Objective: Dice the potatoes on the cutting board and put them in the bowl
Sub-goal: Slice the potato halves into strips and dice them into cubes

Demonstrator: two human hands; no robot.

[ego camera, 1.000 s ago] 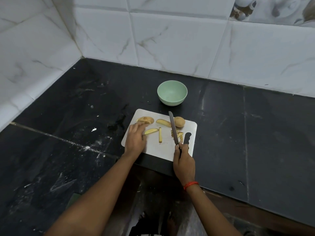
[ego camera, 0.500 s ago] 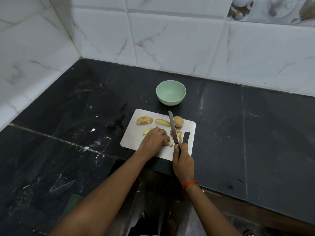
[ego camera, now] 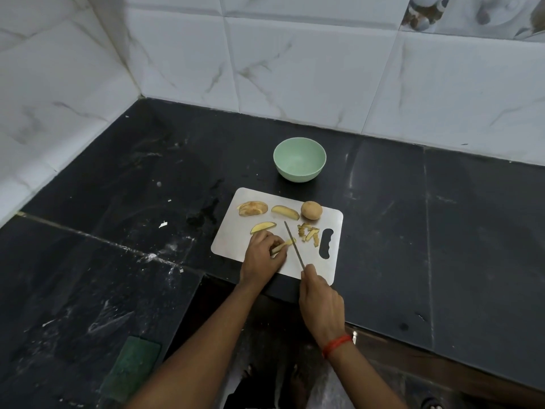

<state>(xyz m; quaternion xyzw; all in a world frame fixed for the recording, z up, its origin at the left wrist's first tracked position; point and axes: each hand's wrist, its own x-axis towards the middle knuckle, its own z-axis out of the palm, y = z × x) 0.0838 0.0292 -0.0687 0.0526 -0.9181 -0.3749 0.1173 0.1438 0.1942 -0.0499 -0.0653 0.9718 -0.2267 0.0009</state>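
While the left hand [ego camera: 262, 258] pinches a pale potato strip [ego camera: 283, 245] with curled fingers, the right hand [ego camera: 321, 302] grips a thin steel knife [ego camera: 292, 244], its blade just right of the strip.
Both work on the near part of the white rectangular cutting board [ego camera: 233, 239]. Wedges [ego camera: 285, 211] and a whole brown potato [ego camera: 311, 210] lie along its far edge, and the mint-green round bowl [ego camera: 298, 176] stands beyond.
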